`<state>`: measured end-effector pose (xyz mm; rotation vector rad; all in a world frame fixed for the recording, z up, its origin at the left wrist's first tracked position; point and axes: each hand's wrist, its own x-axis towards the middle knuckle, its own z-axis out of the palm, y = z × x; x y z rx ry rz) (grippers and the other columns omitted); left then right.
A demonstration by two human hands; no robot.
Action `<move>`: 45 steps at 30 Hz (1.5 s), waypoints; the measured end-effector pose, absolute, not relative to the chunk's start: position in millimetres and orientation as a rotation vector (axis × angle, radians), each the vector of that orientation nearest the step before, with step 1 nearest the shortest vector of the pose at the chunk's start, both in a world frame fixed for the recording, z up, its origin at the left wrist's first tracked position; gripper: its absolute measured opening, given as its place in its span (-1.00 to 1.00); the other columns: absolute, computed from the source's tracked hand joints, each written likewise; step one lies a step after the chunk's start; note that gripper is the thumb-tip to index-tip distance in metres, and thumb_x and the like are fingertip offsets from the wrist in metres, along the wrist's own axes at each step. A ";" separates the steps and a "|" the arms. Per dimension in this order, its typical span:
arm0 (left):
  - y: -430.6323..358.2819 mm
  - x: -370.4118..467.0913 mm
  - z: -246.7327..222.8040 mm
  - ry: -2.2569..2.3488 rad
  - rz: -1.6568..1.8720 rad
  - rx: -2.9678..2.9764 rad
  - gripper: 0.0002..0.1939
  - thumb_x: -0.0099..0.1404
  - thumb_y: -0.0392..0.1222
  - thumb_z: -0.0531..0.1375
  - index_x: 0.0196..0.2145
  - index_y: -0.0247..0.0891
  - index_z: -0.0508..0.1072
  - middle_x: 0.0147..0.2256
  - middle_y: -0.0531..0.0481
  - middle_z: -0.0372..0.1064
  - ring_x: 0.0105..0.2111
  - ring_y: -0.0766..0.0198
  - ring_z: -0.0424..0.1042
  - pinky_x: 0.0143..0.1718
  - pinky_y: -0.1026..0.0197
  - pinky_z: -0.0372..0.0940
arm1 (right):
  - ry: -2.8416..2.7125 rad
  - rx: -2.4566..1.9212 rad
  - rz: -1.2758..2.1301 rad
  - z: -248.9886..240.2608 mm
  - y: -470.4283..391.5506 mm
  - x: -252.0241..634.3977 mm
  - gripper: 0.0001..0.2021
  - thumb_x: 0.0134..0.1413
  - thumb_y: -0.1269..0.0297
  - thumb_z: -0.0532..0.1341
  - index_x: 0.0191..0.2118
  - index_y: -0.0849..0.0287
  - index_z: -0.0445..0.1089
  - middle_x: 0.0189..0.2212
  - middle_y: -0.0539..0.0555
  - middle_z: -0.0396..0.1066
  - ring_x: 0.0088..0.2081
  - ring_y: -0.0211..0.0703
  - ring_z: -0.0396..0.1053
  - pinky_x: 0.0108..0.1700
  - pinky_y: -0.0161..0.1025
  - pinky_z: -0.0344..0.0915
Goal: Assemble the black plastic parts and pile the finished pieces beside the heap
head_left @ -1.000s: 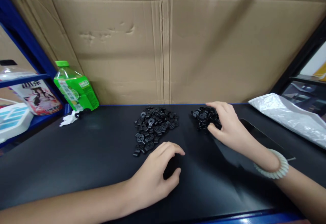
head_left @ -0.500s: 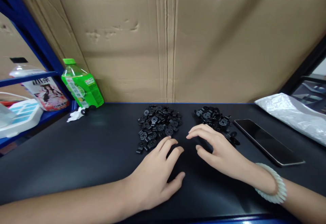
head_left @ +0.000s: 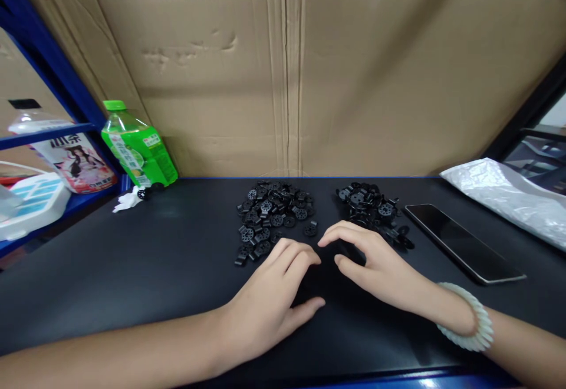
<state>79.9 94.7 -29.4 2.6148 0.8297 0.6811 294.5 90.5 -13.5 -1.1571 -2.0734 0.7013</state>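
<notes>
Small black round parts lie in a larger pile at the middle of the black table. A smaller pile sits to its right. One single part lies at the larger pile's right edge, just beyond my fingertips. My left hand is in front of the larger pile, fingers bent, thumb apart, holding nothing visible. My right hand, with a pale coiled band on the wrist, hovers before the smaller pile, thumb and fingers apart with nothing between them.
A black phone lies at the right, near a silvery plastic bag. At the left are a green bottle, a crumpled white scrap, and a blue shelf with another bottle. Cardboard stands behind the table.
A single black part now shows apart at the right edge of the larger pile. My left hand's fingers have drawn closer together, and their tips sit nearer my right hand.
</notes>
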 end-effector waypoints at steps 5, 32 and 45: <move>95.5 78.0 -33.1 0.778 0.757 2.495 -0.73 0.30 -0.37 0.21 -0.06 -0.19 0.35 -0.17 -0.02 0.43 -0.16 0.18 0.41 -0.12 0.15 0.36 | -1.915 -1.154 0.977 -17.4 92.4 291.9 -0.70 -0.01 0.55 0.10 -0.17 0.11 0.38 -0.17 0.07 0.39 -0.10 -0.11 0.34 -0.01 -0.08 0.26; 82.4 87.7 -27.2 0.558 1.225 2.376 -0.71 0.11 -0.46 0.26 -0.23 -0.23 0.37 -0.42 0.09 0.41 -0.52 0.37 0.40 -0.47 0.35 0.35 | -1.645 -0.853 1.941 -14.6 72.4 270.0 -0.65 -0.12 0.53 0.02 -0.14 0.16 0.23 -0.32 -0.03 0.22 -0.36 -0.30 0.20 -0.24 -0.25 0.16; 91.8 85.2 -30.4 0.729 1.136 2.087 -0.72 0.29 -0.49 0.06 -0.14 -0.16 0.34 -0.13 0.02 0.34 -0.11 0.29 0.41 -0.10 0.28 0.41 | -2.001 -1.050 1.236 -2.8 79.6 286.3 -0.62 -0.01 0.48 0.04 -0.01 0.14 0.14 -0.27 0.03 0.28 -0.27 -0.19 0.28 -0.16 -0.14 0.25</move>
